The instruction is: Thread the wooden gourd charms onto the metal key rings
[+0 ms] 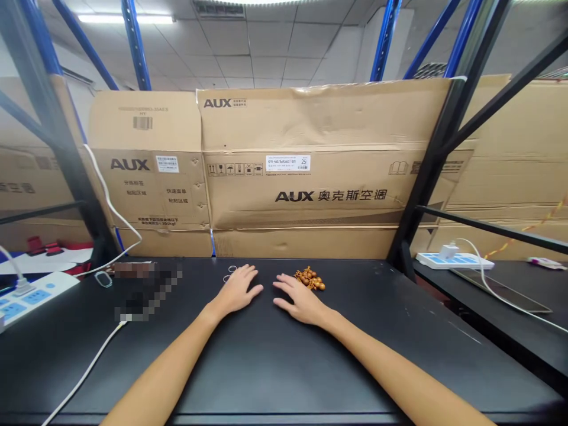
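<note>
My left hand (pixel 237 291) lies palm down on the black tabletop (pixel 261 361), fingers spread. Two small pale loops (pixel 232 269), which look like scissor handles, stick out beyond its left side; whatever they belong to is hidden under or behind the hand. To the right, my right hand (pixel 298 297) also rests palm down with its fingers apart. Just beyond its knuckles sits a small heap of brown wooden beads (pixel 316 280) with cord or tassels, partly covered by the hand. Neither hand is closed around anything.
Large cardboard panels (pixel 306 130) stand along the back edge. Black rack posts (pixel 428 160) rise at both sides. A blurred-out dark object with a white cable (pixel 95 358) lies at left, near a power strip (pixel 35 296). Another power strip (pixel 457 260) lies at right.
</note>
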Motion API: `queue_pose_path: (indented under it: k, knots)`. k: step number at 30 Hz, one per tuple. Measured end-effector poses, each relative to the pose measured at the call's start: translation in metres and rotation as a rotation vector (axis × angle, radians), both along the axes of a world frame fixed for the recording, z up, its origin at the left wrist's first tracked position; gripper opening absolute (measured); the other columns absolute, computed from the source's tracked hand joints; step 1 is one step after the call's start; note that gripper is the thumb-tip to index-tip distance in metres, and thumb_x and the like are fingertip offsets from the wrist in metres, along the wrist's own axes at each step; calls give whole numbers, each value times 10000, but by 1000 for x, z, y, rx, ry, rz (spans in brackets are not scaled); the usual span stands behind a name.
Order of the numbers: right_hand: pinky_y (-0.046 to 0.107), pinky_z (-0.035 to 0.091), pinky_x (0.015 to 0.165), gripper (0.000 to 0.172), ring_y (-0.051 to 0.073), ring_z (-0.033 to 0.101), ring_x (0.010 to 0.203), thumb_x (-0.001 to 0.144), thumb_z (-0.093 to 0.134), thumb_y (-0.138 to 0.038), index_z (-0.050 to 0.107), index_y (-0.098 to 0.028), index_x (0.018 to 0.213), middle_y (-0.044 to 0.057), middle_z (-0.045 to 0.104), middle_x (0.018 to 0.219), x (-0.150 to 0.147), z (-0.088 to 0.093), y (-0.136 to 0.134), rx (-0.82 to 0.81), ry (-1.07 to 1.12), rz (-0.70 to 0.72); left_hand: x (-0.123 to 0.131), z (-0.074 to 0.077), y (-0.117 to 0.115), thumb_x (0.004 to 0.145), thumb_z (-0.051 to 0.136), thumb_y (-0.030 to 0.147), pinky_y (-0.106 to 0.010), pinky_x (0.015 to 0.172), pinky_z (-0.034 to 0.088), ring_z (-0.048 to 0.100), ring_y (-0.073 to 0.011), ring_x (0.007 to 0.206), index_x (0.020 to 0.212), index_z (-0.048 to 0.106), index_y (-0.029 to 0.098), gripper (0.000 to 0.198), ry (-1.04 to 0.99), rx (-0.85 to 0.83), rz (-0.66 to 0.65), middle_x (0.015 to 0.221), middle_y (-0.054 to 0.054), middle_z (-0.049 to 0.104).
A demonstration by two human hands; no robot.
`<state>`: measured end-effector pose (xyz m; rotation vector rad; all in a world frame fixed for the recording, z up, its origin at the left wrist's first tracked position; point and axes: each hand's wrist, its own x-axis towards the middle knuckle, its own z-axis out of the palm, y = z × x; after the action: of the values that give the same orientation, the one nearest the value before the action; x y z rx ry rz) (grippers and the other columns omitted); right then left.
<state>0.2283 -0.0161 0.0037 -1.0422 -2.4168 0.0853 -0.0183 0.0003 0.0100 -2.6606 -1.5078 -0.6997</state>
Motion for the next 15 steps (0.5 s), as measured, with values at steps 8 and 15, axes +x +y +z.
queue_pose_path:
  k: [8, 15]
  knots:
    - [444, 206, 1144, 579, 265, 266, 1382, 922, 401, -511, 417, -180, 1398, 101, 325, 1484, 5, 5, 1, -190, -113, -38, 22, 3, -17, 899, 377, 604, -399, 1132, 239, 315, -258, 1370, 1375, 443, 172, 647, 38, -189, -124, 1479, -111, 360]
    - [444, 160, 1153, 664, 266, 216, 1399, 906, 357, -601, 378, -180, 1419, 88, 275, 1507, 5, 7, -1, -235, -122, -49, 23, 5, -18, 898, 345, 625, -396, 1140, 214, 310, -256, 1372, 1368, 453, 185, 653, 67, -182, -86, 1478, -99, 365]
